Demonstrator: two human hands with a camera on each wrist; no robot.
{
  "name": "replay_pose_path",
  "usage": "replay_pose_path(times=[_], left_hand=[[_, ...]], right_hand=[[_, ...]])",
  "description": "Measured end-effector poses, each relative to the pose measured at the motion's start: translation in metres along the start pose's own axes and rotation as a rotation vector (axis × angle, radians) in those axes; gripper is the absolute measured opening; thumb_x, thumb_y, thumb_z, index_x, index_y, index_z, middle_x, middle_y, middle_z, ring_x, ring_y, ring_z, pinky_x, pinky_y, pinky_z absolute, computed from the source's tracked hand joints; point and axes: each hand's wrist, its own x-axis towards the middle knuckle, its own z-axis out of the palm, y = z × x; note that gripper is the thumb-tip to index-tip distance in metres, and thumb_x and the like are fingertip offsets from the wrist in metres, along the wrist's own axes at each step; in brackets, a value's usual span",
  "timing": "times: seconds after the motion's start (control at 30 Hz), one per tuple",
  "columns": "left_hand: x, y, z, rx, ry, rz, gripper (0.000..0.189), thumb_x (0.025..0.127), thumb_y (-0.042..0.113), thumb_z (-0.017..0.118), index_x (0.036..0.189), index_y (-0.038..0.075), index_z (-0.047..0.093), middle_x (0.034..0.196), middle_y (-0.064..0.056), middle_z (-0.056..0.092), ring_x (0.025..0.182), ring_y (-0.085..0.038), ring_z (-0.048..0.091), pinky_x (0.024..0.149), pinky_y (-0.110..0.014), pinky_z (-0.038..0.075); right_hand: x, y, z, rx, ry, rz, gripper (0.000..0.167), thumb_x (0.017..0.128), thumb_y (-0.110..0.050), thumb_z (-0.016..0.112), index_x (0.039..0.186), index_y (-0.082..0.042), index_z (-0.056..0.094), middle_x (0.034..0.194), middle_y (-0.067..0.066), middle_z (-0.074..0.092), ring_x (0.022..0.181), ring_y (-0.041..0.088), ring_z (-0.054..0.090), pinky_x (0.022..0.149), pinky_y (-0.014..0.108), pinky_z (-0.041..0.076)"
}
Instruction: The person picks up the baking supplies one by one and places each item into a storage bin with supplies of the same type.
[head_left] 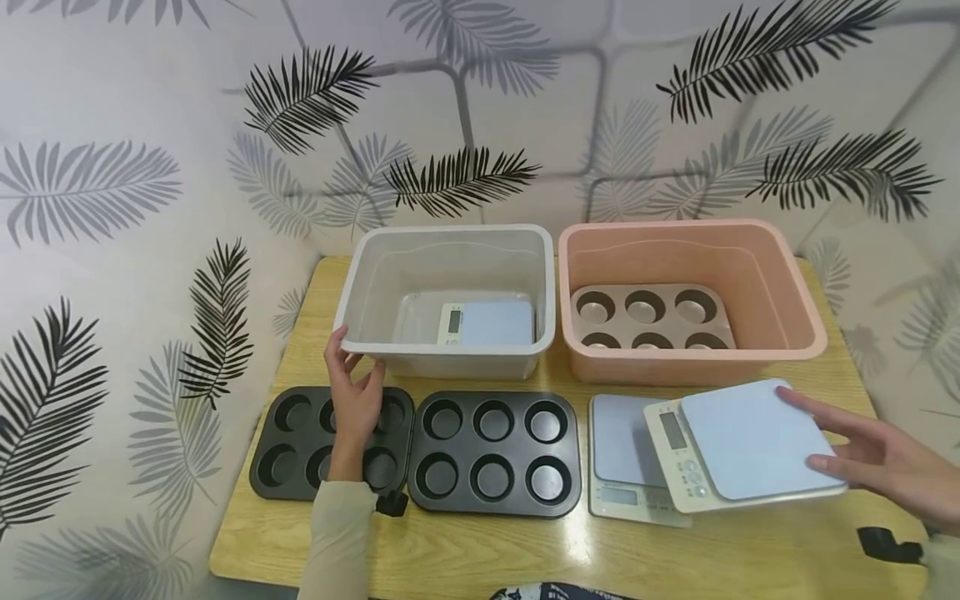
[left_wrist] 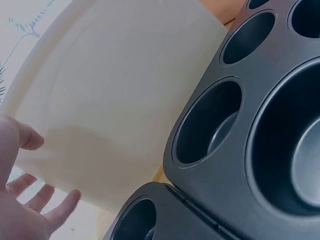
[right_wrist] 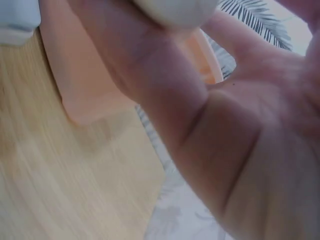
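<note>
My right hand (head_left: 881, 450) pinches the right edge of a cream kitchen scale (head_left: 757, 446) with a pale blue platform, thumb on top. Held tilted, it overlaps another kitchen scale (head_left: 626, 437) on the table in the head view. In the right wrist view only a pale corner of the held scale (right_wrist: 177, 11) shows. My left hand (head_left: 356, 400) is at the front left corner of a whitish plastic bin (head_left: 442, 362), thumb by its front wall, other fingers spread round the side. A third scale (head_left: 495, 322) lies in that bin.
A pink bin (head_left: 682, 367) with a bronze muffin tin (head_left: 652, 312) in it stands right of the whitish one. Two dark muffin tins (head_left: 493, 454) lie side by side along the front of the wooden table (head_left: 465, 550), one partly under my left forearm. Leaf-patterned wall covering (head_left: 480, 108) rises behind.
</note>
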Motion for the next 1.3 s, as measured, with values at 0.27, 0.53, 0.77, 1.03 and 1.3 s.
replay_pose_path(times=[0.27, 0.53, 0.77, 1.03, 1.3], left_hand=[[-0.002, -0.005, 0.001, 0.008, 0.074, 0.045, 0.073, 0.106, 0.008, 0.072, 0.168, 0.026, 0.037, 0.168, -0.009, 0.047, 0.142, -0.029, 0.055, 0.096, -0.014, 0.055], [-0.002, -0.008, 0.003, 0.001, 0.094, 0.043, 0.074, 0.106, 0.005, 0.070, 0.169, 0.022, 0.036, 0.168, -0.012, 0.047, 0.143, -0.031, 0.054, 0.094, -0.009, 0.052], [0.000, -0.010, 0.004, -0.011, 0.090, 0.021, 0.074, 0.106, 0.003, 0.070, 0.169, 0.019, 0.034, 0.169, -0.014, 0.045, 0.144, -0.031, 0.052, 0.095, -0.013, 0.053], [-0.001, -0.009, 0.003, -0.015, 0.072, 0.057, 0.073, 0.106, 0.009, 0.071, 0.168, 0.027, 0.037, 0.167, -0.007, 0.048, 0.141, -0.025, 0.054, 0.097, -0.015, 0.055], [-0.002, -0.008, 0.005, -0.001, 0.082, 0.054, 0.072, 0.106, 0.010, 0.072, 0.167, 0.026, 0.038, 0.166, -0.011, 0.049, 0.141, -0.027, 0.055, 0.096, -0.017, 0.056]], right_hand=[[0.004, -0.029, 0.013, 0.054, 0.014, -0.116, 0.085, 0.108, 0.003, 0.062, 0.177, -0.024, 0.020, 0.186, -0.012, 0.007, 0.139, -0.027, 0.036, 0.092, 0.020, 0.059], [0.011, -0.063, 0.023, 0.121, -0.046, -0.258, 0.094, 0.098, 0.016, 0.067, 0.176, -0.012, 0.021, 0.186, -0.011, 0.013, 0.122, 0.001, 0.072, 0.078, 0.033, 0.066], [0.024, -0.084, 0.027, 0.178, -0.063, -0.432, 0.102, 0.090, 0.027, 0.067, 0.174, -0.001, 0.017, 0.185, -0.007, 0.019, 0.076, 0.007, 0.068, 0.059, 0.032, 0.060], [0.043, -0.114, 0.037, 0.366, -0.090, -0.536, 0.106, 0.086, 0.038, 0.060, 0.173, 0.003, 0.011, 0.184, -0.004, 0.020, 0.127, 0.016, 0.074, 0.084, 0.043, 0.068], [0.067, -0.143, 0.053, 0.451, 0.017, -0.565, 0.112, 0.084, 0.038, 0.062, 0.175, -0.005, 0.013, 0.175, 0.006, 0.034, 0.128, 0.013, 0.071, 0.087, 0.036, 0.068]])
